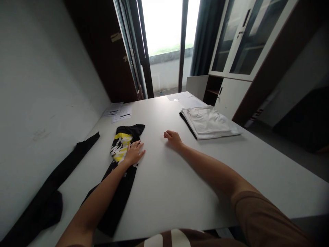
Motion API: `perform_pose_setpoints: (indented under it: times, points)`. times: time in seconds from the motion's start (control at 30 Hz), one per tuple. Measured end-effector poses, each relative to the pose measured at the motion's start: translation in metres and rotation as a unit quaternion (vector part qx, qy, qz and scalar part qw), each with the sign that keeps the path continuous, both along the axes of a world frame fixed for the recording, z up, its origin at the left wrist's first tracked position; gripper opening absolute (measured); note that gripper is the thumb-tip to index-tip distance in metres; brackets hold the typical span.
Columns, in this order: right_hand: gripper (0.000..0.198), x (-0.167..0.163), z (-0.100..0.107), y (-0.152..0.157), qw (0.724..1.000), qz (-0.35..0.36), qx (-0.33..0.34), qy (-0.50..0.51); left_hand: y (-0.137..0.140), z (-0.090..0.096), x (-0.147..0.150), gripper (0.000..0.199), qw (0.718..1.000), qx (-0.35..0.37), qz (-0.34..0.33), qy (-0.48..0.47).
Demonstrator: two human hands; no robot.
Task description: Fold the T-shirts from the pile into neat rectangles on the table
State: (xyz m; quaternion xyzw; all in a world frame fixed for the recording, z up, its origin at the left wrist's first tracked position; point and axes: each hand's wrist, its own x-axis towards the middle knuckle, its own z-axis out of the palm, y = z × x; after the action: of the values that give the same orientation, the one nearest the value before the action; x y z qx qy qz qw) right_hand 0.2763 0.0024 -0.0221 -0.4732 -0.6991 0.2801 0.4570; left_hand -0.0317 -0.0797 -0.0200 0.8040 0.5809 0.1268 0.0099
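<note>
A black garment point(120, 195) with a yellow and white print lies folded lengthwise on the white table point(154, 202). Spread over its printed part is my left hand point(133, 153), open, palm down, pressing on the cloth and covering part of the print. To the right, my right hand point(173, 139) is just above or on the bare tabletop, its fingers curled in a loose fist with no cloth visible in them. It is apart from the black garment and nearer the middle of the table.
A stack of folded white garments point(208, 120), with a black edge beneath, lies at right. Another black garment point(51, 185) stretches along the left side by the wall point(46, 85). Paper sheets point(123, 111) lie at the far left. Beyond stand a glass door and a white cabinet point(231, 96).
</note>
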Motion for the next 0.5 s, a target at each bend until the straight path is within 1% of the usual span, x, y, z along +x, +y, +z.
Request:
perform_pose_setpoints:
  times: [0.2, 0.3, 0.37, 0.4, 0.43, 0.5]
  points:
    - [0.034, -0.014, 0.001, -0.01, 0.995, 0.045, 0.039, -0.086, 0.019, -0.001, 0.001, 0.056, 0.999, -0.03, 0.007, -0.011]
    - [0.031, -0.017, 0.003, -0.016, 0.986, 0.078, 0.071, -0.13, 0.028, -0.002, -0.011, 0.057, 0.999, -0.04, -0.004, -0.007]
    - [0.031, -0.014, 0.004, -0.018, 0.981, 0.086, 0.084, -0.151, 0.03, 0.0, -0.036, 0.056, 0.999, -0.047, -0.024, 0.012]
    - [0.031, -0.012, 0.005, -0.018, 0.98, 0.084, 0.088, -0.159, 0.029, 0.003, -0.055, 0.056, 0.998, -0.052, -0.017, 0.025]
    - [0.032, -0.01, 0.006, -0.017, 0.979, 0.08, 0.093, -0.166, 0.026, 0.007, -0.079, 0.057, 0.998, -0.053, 0.01, 0.037]
    - [0.032, -0.004, 0.009, -0.013, 0.976, 0.069, 0.105, -0.176, 0.015, 0.017, -0.136, 0.056, 0.993, -0.06, 0.072, 0.065]
